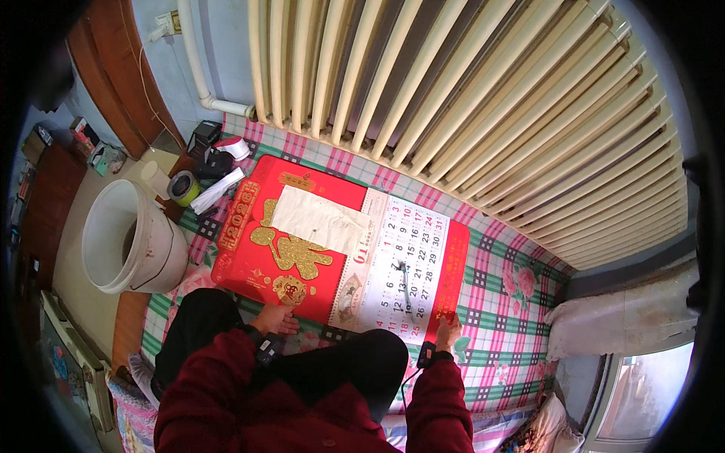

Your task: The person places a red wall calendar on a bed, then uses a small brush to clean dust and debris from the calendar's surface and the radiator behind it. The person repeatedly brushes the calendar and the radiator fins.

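Observation:
A red wall calendar [328,306] with gold decoration and a white date pad [422,249] lies in front of me on a checked, flowered cloth. A blank cream piece of paper [320,218] rests across its left part. Some small thin item, too small to name, is on the date pad. My left hand [276,320] is at the calendar's near edge, palm partly up with fingers apart, and holds nothing. At the near right corner, my right hand [448,332] grips the calendar's red edge between thumb and fingers.
A white plastic bucket [170,249] stands at the left, near a green-rimmed tape roll [183,188], folded white paper [218,191], a pink-and-white roll [233,148] and black items. A cream radiator [408,85] runs along the far side. The checked cloth [504,334] extends to the right.

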A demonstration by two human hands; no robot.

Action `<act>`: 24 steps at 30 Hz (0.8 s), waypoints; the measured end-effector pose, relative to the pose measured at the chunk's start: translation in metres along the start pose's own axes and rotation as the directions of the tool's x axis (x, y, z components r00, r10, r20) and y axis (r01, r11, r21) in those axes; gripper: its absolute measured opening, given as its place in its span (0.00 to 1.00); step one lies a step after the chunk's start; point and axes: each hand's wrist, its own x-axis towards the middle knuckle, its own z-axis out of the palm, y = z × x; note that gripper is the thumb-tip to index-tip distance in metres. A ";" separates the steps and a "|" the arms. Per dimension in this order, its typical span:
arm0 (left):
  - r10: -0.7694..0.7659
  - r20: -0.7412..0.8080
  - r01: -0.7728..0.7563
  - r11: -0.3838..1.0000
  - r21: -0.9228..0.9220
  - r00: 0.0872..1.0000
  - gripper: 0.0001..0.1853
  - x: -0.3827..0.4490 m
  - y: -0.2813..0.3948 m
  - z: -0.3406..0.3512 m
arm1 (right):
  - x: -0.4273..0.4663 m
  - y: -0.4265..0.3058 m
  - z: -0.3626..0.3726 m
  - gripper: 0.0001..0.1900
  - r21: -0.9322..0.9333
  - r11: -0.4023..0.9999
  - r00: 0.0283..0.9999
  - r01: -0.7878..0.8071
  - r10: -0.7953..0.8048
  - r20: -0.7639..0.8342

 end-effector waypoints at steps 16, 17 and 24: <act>0.100 -0.032 -0.097 0.991 0.094 0.994 0.26 0.000 0.014 0.013 | 0.009 -0.028 0.007 0.27 0.700 0.709 0.917 0.083 -0.329 0.224; 0.143 -0.023 -0.140 0.985 0.100 0.989 0.26 0.000 0.012 0.013 | 0.012 -0.035 0.003 0.26 0.563 0.805 0.915 0.188 -0.352 0.198; 0.159 0.018 -0.160 0.980 0.115 0.987 0.22 0.004 0.004 0.017 | 0.009 -0.105 -0.011 0.28 0.071 0.762 0.689 0.644 -0.618 0.378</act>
